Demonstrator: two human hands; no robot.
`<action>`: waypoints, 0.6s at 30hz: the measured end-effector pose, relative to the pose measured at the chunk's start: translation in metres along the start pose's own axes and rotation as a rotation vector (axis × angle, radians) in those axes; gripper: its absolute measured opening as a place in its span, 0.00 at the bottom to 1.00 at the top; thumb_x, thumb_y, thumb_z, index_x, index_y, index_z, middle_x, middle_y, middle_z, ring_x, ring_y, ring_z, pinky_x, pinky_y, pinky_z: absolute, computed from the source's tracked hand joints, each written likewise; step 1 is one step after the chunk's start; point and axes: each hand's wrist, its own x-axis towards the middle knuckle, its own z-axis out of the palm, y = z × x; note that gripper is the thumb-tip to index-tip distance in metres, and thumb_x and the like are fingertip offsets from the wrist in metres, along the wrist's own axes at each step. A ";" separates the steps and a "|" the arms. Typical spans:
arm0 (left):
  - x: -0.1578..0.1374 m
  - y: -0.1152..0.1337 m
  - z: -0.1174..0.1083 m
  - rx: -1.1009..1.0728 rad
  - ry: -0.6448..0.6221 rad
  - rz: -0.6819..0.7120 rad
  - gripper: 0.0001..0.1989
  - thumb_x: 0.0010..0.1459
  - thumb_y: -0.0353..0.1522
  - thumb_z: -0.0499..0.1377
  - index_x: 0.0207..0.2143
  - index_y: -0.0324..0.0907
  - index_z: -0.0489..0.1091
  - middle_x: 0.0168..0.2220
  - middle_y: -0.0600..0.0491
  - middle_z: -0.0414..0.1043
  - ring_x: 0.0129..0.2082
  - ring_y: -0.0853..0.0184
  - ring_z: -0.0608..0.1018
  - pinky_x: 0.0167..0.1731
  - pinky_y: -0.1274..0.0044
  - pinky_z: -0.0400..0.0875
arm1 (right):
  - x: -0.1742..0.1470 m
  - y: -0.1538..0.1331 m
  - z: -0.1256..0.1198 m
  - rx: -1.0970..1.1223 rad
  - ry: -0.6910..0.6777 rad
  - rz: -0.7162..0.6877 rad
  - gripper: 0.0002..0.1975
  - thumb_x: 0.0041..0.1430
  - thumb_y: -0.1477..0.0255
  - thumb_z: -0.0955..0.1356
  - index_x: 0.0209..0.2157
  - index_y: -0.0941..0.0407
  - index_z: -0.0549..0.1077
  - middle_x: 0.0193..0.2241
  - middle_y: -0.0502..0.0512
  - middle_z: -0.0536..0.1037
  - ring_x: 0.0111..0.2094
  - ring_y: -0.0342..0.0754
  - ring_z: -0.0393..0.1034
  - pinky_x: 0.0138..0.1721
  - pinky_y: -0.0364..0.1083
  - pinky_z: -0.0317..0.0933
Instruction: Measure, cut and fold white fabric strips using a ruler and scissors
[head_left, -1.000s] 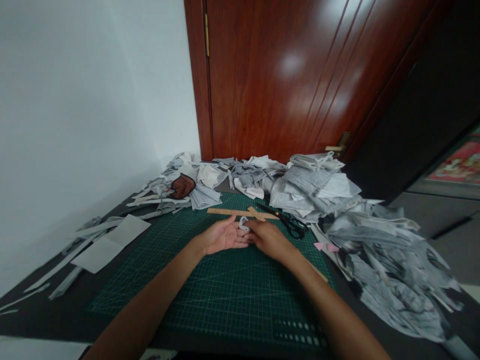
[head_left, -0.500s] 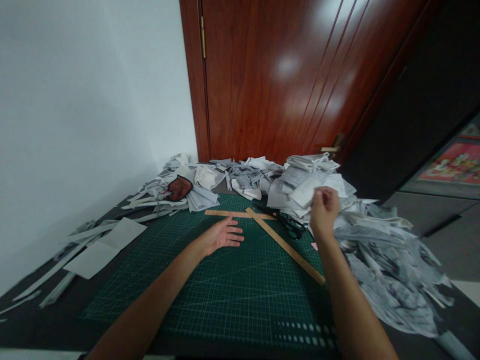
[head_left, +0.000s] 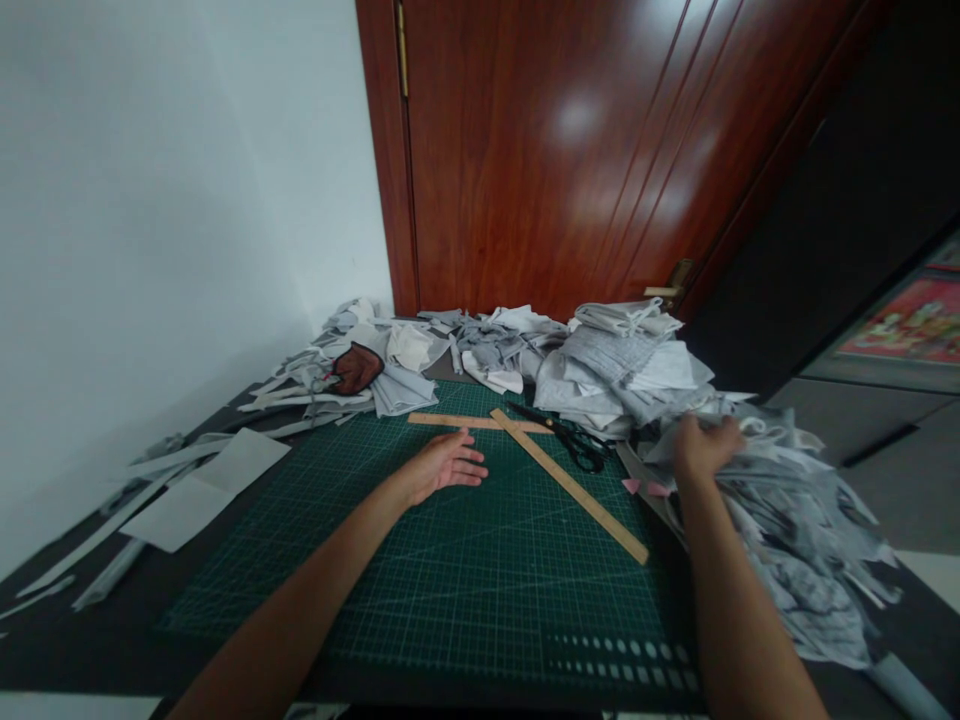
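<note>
The left hand (head_left: 446,465) is floating over the green cutting mat with thin white lines (head_left: 450,580), and its fingers are pointing to the right, a little bit apart, with nothing between them. The right hand (head_left: 709,445) is reaching over to the messy heap of soft grey and white cloth (head_left: 817,590) on the right side of the black table (head_left: 97,655). A small white loop of cord (head_left: 761,432) is lying on that heap, just beside the right fingertips. The right fingers are looking blurry, so I cannot tell if they are pinching anything. The right arm is hiding some of the heap. Between the two hands, a long light-brown wooden ruler (head_left: 574,490) is slanting over the mat and crossing a second flat wooden ruler (head_left: 439,420). The black-handled scissors (head_left: 589,453) are sitting near the crossing, and they are getting in the way between the hands. Two little pink pieces (head_left: 631,486) are resting near the right wrist. A taller stack of folded grey and white cloth (head_left: 622,365) is standing behind the scissors. Far on the left, a creased white sheet (head_left: 210,490) is lying over pale strips, and a brown see-through patch with a black edge (head_left: 358,369) is resting on more scraps. A shiny red-brown wooden door (head_left: 525,180) is rising behind everything.
</note>
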 end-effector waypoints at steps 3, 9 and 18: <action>0.000 -0.001 0.000 0.007 -0.003 0.010 0.24 0.68 0.47 0.60 0.52 0.36 0.63 0.41 0.41 0.77 0.38 0.55 0.85 0.47 0.58 0.78 | -0.010 -0.015 -0.005 -0.067 0.039 0.137 0.37 0.60 0.62 0.66 0.63 0.73 0.60 0.55 0.87 0.66 0.56 0.80 0.65 0.53 0.71 0.60; 0.000 -0.001 0.000 0.031 -0.033 0.029 0.23 0.65 0.46 0.64 0.49 0.38 0.64 0.40 0.43 0.77 0.37 0.55 0.85 0.45 0.59 0.79 | -0.032 -0.055 -0.023 -0.354 -0.236 -0.097 0.23 0.68 0.65 0.63 0.59 0.61 0.72 0.57 0.80 0.71 0.61 0.75 0.64 0.56 0.68 0.58; 0.000 -0.004 0.003 0.108 -0.025 0.058 0.25 0.63 0.48 0.65 0.49 0.38 0.66 0.42 0.43 0.75 0.36 0.57 0.84 0.45 0.58 0.78 | -0.050 -0.049 0.002 -0.499 -0.675 -0.134 0.15 0.63 0.74 0.67 0.46 0.64 0.82 0.47 0.78 0.82 0.50 0.64 0.79 0.48 0.55 0.69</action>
